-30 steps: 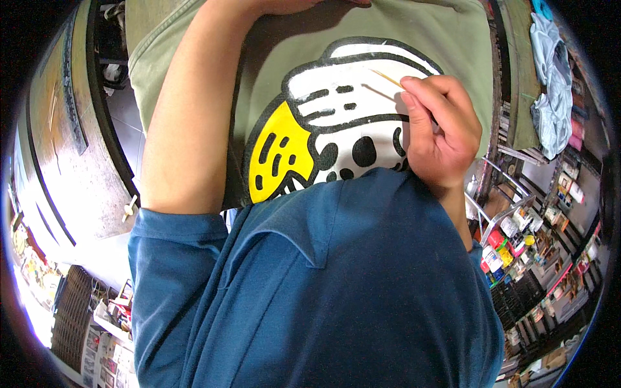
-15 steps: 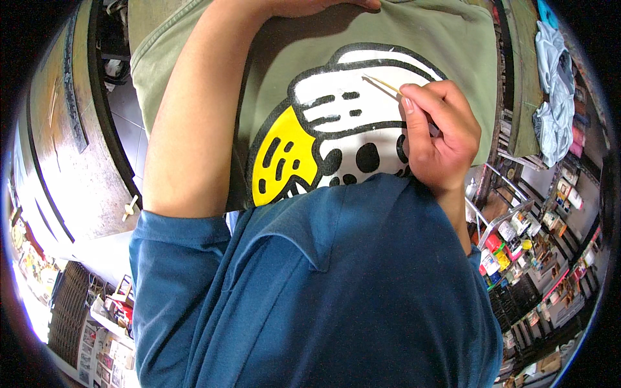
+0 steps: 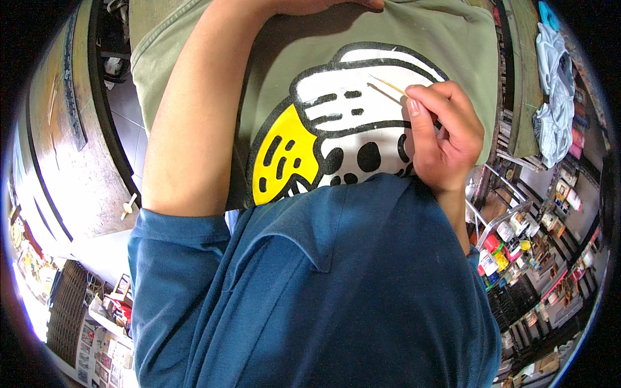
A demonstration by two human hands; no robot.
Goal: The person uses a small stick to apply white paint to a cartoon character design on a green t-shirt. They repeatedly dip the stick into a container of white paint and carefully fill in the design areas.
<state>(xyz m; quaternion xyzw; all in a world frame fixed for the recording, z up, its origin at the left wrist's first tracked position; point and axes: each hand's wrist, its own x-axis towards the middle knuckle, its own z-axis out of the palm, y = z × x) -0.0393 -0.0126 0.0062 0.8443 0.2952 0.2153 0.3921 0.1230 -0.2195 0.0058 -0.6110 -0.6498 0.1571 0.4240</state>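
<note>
A thin pointed wooden stick (image 3: 388,85) is pinched between the thumb and fingers of my right hand (image 3: 449,136). Its tip hangs just over the white part of a printed cartoon figure (image 3: 323,84), with the stick's shadow falling apart from it. The print, in white, black and yellow, is on an olive-green fabric (image 3: 278,71), which looks like a garment spread out before me. My left hand (image 3: 323,5) rests at the fabric's far side, its fingers stretched out. The upper frame edge cuts off part of that hand.
A long board (image 3: 97,168) with a worn surface curves along the left. To the right, a light blue cloth (image 3: 553,97) hangs over a rack. Paint pots and bottles (image 3: 495,252) stand lower right near a metal frame (image 3: 504,207).
My right hand has shifted slightly to the right with the stick. The tip, which met its shadow on the white print before, is now lifted a little off it. My left hand has barely moved.
</note>
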